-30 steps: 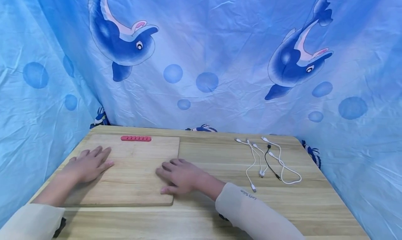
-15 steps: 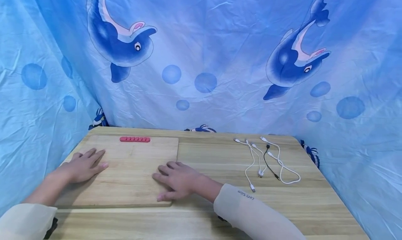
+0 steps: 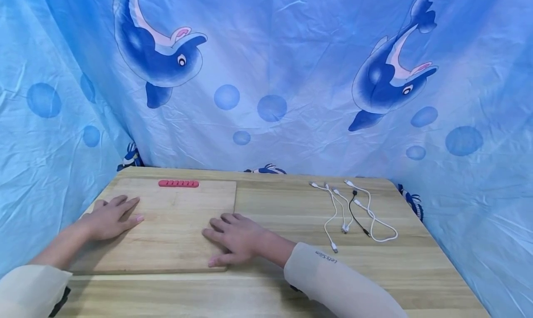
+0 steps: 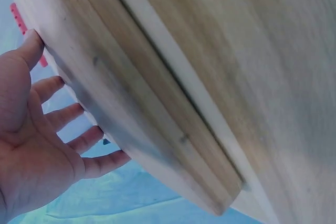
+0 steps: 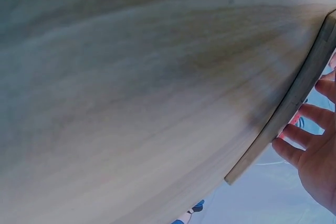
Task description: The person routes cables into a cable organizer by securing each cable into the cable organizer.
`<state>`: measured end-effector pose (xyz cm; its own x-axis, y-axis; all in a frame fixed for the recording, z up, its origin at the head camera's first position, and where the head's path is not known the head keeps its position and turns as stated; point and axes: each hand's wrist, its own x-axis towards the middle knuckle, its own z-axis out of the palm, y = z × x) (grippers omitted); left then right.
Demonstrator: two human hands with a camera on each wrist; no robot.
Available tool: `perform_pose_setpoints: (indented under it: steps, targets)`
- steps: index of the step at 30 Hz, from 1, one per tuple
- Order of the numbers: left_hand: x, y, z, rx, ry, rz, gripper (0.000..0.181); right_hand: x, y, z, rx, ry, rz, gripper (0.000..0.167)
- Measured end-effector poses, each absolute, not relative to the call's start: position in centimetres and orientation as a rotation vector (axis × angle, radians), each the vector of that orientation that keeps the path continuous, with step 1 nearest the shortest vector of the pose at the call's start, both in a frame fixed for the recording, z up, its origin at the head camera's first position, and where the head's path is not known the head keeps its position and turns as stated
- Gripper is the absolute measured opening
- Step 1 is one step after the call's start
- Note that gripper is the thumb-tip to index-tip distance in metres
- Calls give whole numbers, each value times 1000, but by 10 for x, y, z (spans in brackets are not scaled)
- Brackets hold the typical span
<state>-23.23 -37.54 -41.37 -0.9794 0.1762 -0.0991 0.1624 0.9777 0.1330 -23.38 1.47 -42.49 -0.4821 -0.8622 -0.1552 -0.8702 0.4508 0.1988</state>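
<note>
A light wooden board (image 3: 175, 234) lies flat on the left part of the table. My left hand (image 3: 109, 220) rests its spread fingertips on the board's left side, and the left wrist view shows the fingers (image 4: 68, 114) apart with nothing between them. On the board's right side rests my right hand (image 3: 237, 239), its fingers spread and touching the wood; the right wrist view shows those fingers (image 5: 302, 135) at the board's edge (image 5: 283, 114). A red cable holder strip (image 3: 178, 183) with several slots lies along the board's far edge, beyond both hands.
Several white charging cables (image 3: 333, 221) and a short black cable (image 3: 360, 221) lie loosely on the right side of the wooden table (image 3: 283, 197). A blue dolphin-print curtain (image 3: 266, 68) hangs behind the table and along both sides.
Over the first half second both hands shift slightly left on the board, the left hand a little more. Since then they stay in place. Board, strip and cables look unmoved apart from slight camera motion.
</note>
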Motion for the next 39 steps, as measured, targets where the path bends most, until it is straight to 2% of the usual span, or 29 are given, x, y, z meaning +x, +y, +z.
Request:
perform_pose_setpoints:
  steps: [12,39]
  targets:
    - [-234,-364,-407,361,3057,178,86,-236,23,-421,-1585,2655,353,88]
    - [-242,-333,-405,315,2993,190,93,-238,58,-423,-1580,2647,286,88]
